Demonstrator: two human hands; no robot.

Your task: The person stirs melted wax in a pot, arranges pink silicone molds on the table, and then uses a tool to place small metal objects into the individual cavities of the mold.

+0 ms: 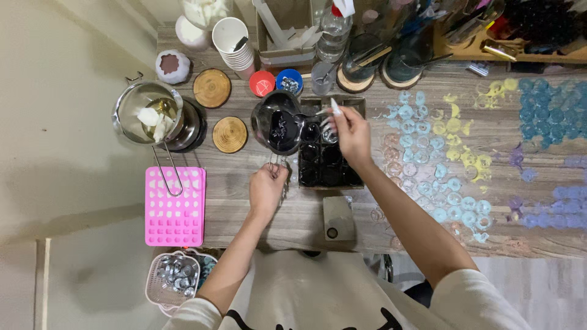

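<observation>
My left hand (pixel 266 188) grips the wire handle of a small metal pitcher (pixel 279 124) filled with black liquid. The pitcher is tipped toward a tray (pixel 353 182) of small glass cups with dark contents. My right hand (pixel 353 134) is over the tray's upper part and pinches a thin white stick (pixel 334 107) next to the pitcher's spout.
A metal pot (pixel 153 116) with white chunks sits at the left on a black burner. Below it lies a pink silicone mould (pixel 175 206). Two wooden coasters (pixel 230 134), stacked paper cups (pixel 234 43), jars and bottles crowd the back. Coloured ring stains (pixel 446 159) cover the right tabletop.
</observation>
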